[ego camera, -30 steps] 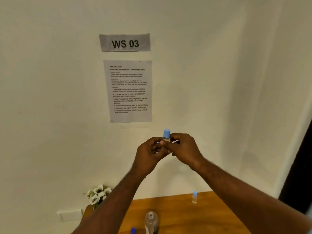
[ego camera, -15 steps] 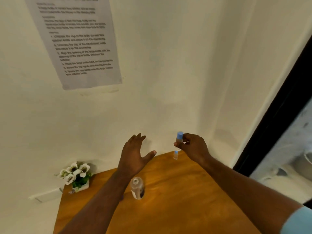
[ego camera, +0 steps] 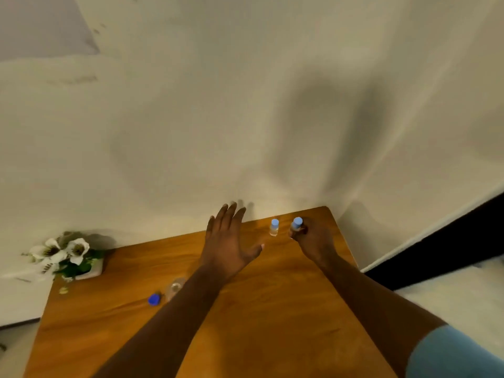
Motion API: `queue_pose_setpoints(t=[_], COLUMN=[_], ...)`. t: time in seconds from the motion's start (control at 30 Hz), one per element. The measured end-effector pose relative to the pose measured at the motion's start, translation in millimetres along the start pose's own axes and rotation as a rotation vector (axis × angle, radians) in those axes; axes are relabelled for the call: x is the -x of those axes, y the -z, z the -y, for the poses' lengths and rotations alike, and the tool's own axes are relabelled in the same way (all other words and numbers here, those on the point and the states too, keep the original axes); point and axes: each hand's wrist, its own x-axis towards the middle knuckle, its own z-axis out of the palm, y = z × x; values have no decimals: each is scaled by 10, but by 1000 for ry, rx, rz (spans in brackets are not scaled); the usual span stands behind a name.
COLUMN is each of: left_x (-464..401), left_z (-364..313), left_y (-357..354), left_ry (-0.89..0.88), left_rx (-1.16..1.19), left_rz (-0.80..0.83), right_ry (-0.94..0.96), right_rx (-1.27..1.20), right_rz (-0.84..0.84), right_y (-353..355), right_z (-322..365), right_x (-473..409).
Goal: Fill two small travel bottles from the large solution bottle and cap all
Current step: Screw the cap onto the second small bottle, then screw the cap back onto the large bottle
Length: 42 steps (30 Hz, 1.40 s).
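Note:
My right hand grips a small travel bottle with a light blue cap, holding it upright at the far right of the wooden table. Just to its left a second capped travel bottle stands on the table by itself. My left hand hovers over the table's middle, fingers spread, holding nothing. The large clear solution bottle stands uncapped, partly hidden behind my left forearm. Its dark blue cap lies on the table beside it.
A small pot of white flowers sits at the table's far left corner against the wall. The table's right edge borders a dark doorway. A paper sheet hangs on the wall at the upper left.
The view has tilted down to the table. My right hand lowered the capped travel bottle next to the other one. My left hand let go of it and opened.

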Motion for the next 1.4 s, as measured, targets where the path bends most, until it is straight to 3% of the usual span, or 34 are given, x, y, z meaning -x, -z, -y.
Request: queue_pose_setpoints(t=[0.27,0.7,1.2,1.4], left_x=[-185,-297,175,725], left_z=[87,121,349,698], left_y=[-464,-664,-45,293], left_ry=[69,104,72,64], left_rx=[-12,2,118,154], left_rz=[77,92,-7,-84], right_ry=[-38,-31,-103,-67], right_rx=[56,59,94,132], right_rz=[56,100,-65,-43], right_y=[-370,-501,-413,-588], right_z=[-349,-492,-270,55], right_x=[-574,-718,29,534])
